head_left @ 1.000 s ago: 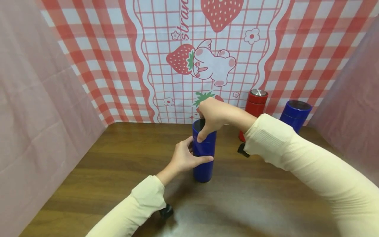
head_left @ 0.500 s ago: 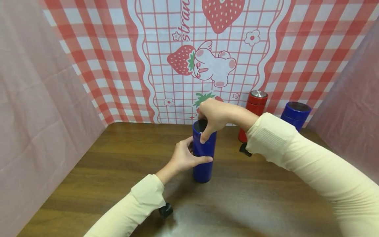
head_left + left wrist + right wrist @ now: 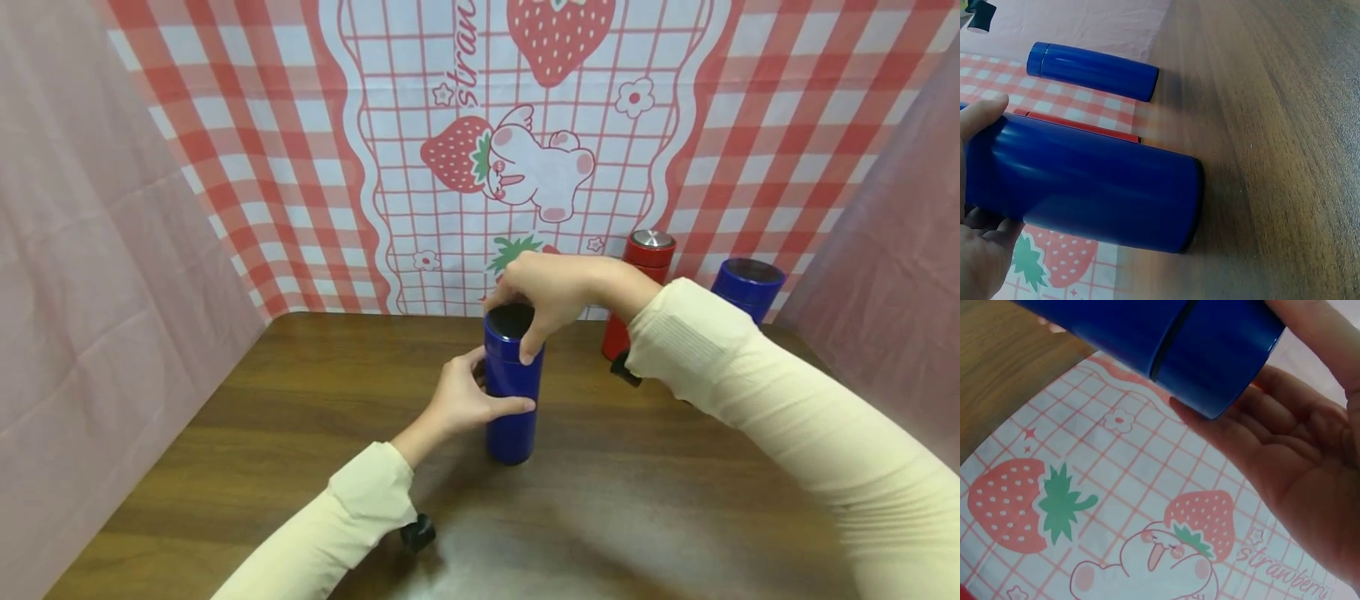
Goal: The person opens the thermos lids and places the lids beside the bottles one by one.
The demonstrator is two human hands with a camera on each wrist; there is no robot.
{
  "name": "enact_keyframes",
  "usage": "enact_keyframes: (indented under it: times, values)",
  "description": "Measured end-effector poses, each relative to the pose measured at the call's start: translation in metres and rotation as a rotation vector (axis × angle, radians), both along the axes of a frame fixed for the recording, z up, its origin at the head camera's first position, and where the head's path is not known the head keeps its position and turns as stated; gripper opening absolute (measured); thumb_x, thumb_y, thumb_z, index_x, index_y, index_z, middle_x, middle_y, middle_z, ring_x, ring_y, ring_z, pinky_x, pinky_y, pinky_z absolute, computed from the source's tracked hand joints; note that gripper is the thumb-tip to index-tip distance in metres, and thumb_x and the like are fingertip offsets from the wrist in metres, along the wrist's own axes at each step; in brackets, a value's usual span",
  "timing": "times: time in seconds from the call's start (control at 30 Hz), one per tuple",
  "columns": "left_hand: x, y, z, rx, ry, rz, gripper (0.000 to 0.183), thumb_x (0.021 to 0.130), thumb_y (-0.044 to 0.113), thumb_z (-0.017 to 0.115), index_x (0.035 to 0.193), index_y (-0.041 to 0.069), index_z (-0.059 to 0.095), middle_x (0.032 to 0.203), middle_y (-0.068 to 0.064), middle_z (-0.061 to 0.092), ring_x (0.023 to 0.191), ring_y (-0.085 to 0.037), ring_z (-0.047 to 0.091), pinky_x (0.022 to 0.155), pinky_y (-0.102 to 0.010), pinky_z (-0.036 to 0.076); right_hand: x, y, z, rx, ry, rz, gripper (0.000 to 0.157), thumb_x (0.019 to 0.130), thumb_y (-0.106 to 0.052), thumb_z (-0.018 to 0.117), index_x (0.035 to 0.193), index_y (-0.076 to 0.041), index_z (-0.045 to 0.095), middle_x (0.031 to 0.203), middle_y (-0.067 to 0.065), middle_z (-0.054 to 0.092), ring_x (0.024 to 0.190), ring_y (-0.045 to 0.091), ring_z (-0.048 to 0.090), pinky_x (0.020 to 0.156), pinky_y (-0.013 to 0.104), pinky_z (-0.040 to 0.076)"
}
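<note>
A blue thermos flask (image 3: pixel 512 437) stands upright on the wooden table, with a dark top. My left hand (image 3: pixel 463 397) holds its body about halfway up, thumb across the near side and fingers going behind. On top, my right hand (image 3: pixel 557 287) grips the blue lid (image 3: pixel 504 348), thumb on the near right of the rim and fingers on the far side. In the right wrist view a dark seam shows between the lid (image 3: pixel 1225 353) and the body. The left wrist view shows the flask's lower body (image 3: pixel 1104 187) with its base on the table.
Behind my right forearm stand a red flask (image 3: pixel 651 254) with a silvery top and a second blue flask (image 3: pixel 748 287). A strawberry-print checked cloth (image 3: pixel 420 208) hangs at the back. Pink cloth (image 3: pixel 112 275) hangs at the sides of the wooden table (image 3: pixel 300 400).
My right thumb has slid to the right around the lid's near rim while the fingers have shifted left, a turning motion. The left hand and the flask stay nearly in place.
</note>
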State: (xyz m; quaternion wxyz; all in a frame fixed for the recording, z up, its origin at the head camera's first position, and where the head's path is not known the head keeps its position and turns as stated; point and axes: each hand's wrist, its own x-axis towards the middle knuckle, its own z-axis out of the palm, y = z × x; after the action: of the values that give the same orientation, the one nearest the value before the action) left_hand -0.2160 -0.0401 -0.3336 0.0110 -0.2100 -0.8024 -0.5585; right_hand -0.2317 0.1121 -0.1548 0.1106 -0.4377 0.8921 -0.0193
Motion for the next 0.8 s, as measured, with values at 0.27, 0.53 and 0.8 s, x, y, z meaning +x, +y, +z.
enact_keyframes:
  times: [0.27, 0.53, 0.8]
  values:
    - [-0.001, 0.001, -0.001, 0.007, 0.003, 0.038, 0.070, 0.062, 0.023, 0.090, 0.124, 0.010, 0.060, 0.111, -0.008, 0.072, 0.099, -0.018, 0.070, 0.084, -0.031, 0.057, -0.003, 0.006, -0.002, -0.027, -0.075, -0.022, 0.062, 0.072, -0.025, 0.083, 0.128, -0.010, 0.060, 0.119, 0.006, 0.068, 0.102, 0.017, 0.066, 0.085, 0.034, 0.058]
    - [0.000, 0.002, -0.003, -0.031, 0.009, 0.052, 0.070, 0.061, 0.027, 0.091, 0.123, 0.013, 0.060, 0.111, -0.005, 0.072, 0.098, -0.018, 0.070, 0.083, -0.032, 0.058, 0.007, 0.000, 0.001, 0.049, -0.113, -0.143, 0.066, 0.077, -0.036, 0.079, 0.134, -0.015, 0.053, 0.129, 0.006, 0.060, 0.113, 0.021, 0.059, 0.092, 0.038, 0.055]
    - [0.003, 0.002, -0.002, -0.038, -0.002, 0.071, 0.073, 0.063, 0.029, 0.090, 0.126, 0.012, 0.058, 0.115, -0.006, 0.071, 0.102, -0.019, 0.069, 0.084, -0.032, 0.058, 0.017, -0.015, 0.005, 0.097, -0.010, -0.325, 0.068, 0.078, -0.044, 0.076, 0.131, -0.010, 0.052, 0.125, 0.012, 0.060, 0.114, 0.026, 0.058, 0.092, 0.041, 0.053]
